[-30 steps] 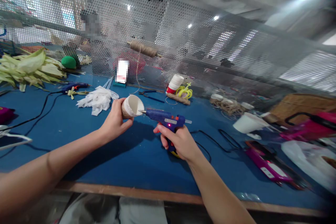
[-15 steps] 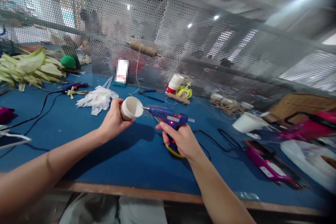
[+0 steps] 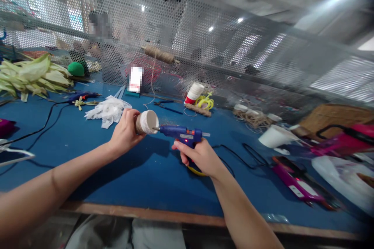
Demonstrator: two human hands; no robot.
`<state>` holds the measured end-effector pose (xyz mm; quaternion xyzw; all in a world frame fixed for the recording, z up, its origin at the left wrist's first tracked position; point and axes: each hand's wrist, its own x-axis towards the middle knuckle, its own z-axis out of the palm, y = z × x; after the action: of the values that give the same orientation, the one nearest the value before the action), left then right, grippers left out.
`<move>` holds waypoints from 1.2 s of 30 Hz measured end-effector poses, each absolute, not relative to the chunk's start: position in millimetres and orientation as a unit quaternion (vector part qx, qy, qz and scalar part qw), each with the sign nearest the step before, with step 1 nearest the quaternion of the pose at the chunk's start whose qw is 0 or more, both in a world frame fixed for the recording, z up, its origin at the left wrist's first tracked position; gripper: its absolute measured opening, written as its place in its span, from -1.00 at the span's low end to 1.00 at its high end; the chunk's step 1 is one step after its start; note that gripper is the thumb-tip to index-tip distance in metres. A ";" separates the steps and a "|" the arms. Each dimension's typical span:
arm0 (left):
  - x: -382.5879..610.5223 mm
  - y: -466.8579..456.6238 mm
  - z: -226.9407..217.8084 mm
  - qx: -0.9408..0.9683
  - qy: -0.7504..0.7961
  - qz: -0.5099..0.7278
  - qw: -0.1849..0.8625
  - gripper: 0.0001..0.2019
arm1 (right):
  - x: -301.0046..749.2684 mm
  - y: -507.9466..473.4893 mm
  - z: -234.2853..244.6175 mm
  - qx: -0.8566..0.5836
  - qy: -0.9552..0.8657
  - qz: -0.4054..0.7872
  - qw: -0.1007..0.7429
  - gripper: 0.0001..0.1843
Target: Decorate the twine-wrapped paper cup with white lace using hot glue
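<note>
My left hand (image 3: 125, 133) is closed round a small white paper cup (image 3: 147, 121) partly wrapped in brown twine, held on its side above the blue table (image 3: 122, 171). My right hand (image 3: 200, 157) grips a blue glue gun (image 3: 181, 134) with a red light on its side. The gun's nozzle touches the cup's lower rim. A black cord (image 3: 233, 155) runs from the gun across the table to the right.
Pale corn husks (image 3: 32, 74), a second glue gun (image 3: 83, 96) and white lace scraps (image 3: 108, 111) lie at left. A twine spool (image 3: 159, 54) hangs on the perforated screen (image 3: 204, 46). Cups (image 3: 194, 93), twine bundles (image 3: 254, 118), a white cup (image 3: 274, 137) and pink tools (image 3: 298, 186) lie right.
The cup has turned in my left hand, so its open mouth faces less toward me. The glue gun drew slightly left and its nozzle again meets the cup's rim.
</note>
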<state>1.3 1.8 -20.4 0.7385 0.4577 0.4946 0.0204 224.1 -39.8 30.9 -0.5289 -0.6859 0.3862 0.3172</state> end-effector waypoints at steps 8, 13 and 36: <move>-1.1 4.8 -21.1 0.738 0.458 0.495 -0.027 -0.49 | 224.8 -42.0 30.3 -0.507 -0.679 0.429 0.315 -0.66; -0.2 3.7 -16.7 0.736 0.493 0.463 0.038 -0.43 | 227.5 -39.4 31.9 -0.467 -0.622 0.475 0.412 -0.72; 29.7 60.8 -27.5 0.758 0.481 0.318 0.306 -0.34 | 306.7 91.2 -4.4 -0.720 -0.541 0.276 0.337 -0.72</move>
<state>29.7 60.8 -27.5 0.7576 0.4811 0.3182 0.3055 306.7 91.2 -4.4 -0.7196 -0.5409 0.2761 0.3368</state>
